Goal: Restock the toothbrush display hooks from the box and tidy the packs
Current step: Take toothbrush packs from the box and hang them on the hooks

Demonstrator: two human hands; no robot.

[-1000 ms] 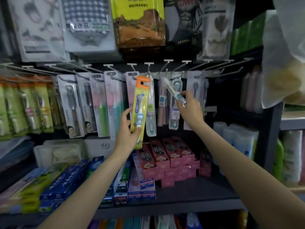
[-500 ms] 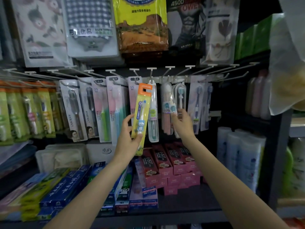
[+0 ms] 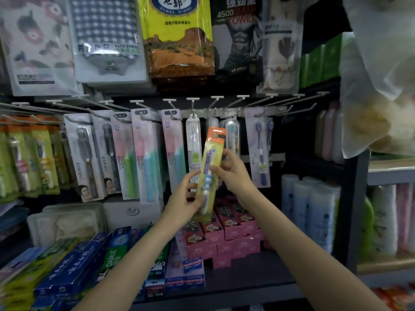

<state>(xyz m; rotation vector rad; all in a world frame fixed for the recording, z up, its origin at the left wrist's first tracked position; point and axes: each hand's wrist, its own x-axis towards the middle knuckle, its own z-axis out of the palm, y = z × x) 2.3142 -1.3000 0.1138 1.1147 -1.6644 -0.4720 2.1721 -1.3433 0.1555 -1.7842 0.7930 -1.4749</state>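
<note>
- Both hands now meet on the yellow pack (image 3: 211, 169); half a second ago only the left held it, and the right was at the hanging packs beside it.
- Green packs (image 3: 29, 158) hang at the rack's left end.
- Grey-brush packs (image 3: 84, 153) hang next, then pink packs (image 3: 143, 153) with green and blue brushes.
- Blue boxes (image 3: 74, 272) lie on the shelf's left part, below these.
- Left hand (image 3: 186, 199) grips the yellow pack's lower end, thumb across the front and fingers curled behind it.
- Yellow pack stands tilted, orange top leaning right, in front of the rack's middle hooks (image 3: 193, 102) and not on any hook.
- White pack (image 3: 192, 140) hangs just behind it, to the left.
- Right hand (image 3: 233, 170) pinches the pack's right edge at mid-height, thumb on the front and fingers behind.
- Clear pack (image 3: 232, 133) hangs behind the right hand's fingers.
- Pink boxes (image 3: 226, 232) are stacked on the shelf under the hands.
- Dark-blue brush pack (image 3: 259, 149) hangs right of the hands.
- Pale bottles (image 3: 312, 207) stand at the shelf's right end.
</note>
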